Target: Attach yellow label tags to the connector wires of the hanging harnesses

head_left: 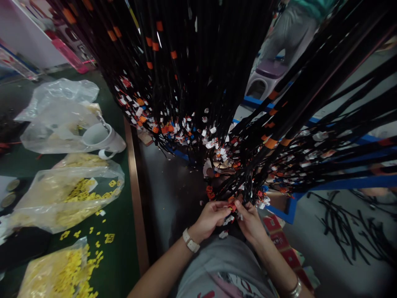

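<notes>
Blk cables [198, 62] hung on the far side. Near side, slightly right, L hand [212, 218] & R hand [252, 222] pinched a red-orange connector [232, 206] betw. them; prob. best done w/ both grips steady, w/o tugging cables. Connector looked small, bright; finer details too blurred.

Over at nine o'clock a white mug [116, 142] sits on the green table [124, 234], beside a clear bag [51, 130]; between one and two, someone in grey trousers [288, 37], by a purple stool [272, 69].
</notes>
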`<action>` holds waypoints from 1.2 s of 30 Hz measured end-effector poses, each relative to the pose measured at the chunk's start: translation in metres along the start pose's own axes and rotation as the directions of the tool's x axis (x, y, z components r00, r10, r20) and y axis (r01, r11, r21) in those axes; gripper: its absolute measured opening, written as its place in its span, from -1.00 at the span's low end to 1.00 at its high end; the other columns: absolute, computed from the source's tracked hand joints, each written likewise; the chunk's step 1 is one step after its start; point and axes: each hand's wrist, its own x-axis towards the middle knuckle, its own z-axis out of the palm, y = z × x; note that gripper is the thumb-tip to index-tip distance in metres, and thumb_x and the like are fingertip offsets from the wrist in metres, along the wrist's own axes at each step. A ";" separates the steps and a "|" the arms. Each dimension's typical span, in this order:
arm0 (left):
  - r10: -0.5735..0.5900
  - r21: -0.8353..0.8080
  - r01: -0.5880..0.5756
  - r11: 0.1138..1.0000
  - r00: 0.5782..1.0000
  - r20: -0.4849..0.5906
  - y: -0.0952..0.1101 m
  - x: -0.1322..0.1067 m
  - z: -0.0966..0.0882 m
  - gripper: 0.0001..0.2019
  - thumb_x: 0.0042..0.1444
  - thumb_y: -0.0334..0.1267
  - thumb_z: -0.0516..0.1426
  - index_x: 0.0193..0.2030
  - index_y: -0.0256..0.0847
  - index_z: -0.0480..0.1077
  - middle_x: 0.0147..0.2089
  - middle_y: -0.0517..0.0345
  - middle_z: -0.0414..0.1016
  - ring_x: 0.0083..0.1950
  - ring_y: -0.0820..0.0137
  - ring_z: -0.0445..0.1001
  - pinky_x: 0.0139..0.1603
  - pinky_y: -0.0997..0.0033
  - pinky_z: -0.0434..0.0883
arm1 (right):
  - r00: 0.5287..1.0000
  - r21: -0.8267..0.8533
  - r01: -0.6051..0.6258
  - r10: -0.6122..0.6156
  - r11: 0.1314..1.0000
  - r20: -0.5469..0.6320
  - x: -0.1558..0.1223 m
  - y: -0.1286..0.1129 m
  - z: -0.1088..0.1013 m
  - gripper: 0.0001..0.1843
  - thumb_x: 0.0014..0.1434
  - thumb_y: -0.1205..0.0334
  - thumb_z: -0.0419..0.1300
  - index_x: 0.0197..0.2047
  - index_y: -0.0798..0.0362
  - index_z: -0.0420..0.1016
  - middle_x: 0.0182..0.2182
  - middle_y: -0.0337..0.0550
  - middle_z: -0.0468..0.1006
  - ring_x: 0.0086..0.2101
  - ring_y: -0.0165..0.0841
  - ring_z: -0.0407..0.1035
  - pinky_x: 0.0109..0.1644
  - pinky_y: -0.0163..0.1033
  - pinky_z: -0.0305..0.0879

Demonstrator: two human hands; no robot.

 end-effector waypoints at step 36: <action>0.031 -0.223 -0.047 0.974 0.997 -0.073 -0.015 -0.004 0.012 -0.66 -0.24 -0.17 0.30 -0.40 -0.31 0.30 -0.71 0.48 -0.05 -0.69 0.70 -0.17 -0.63 0.53 -0.20 | 0.999 -0.024 0.001 0.000 1.000 0.036 -0.010 0.003 0.005 -0.70 -0.21 0.13 0.41 -0.45 0.00 0.38 -0.49 -0.31 0.44 -0.46 -0.45 0.27 -0.36 -0.35 0.22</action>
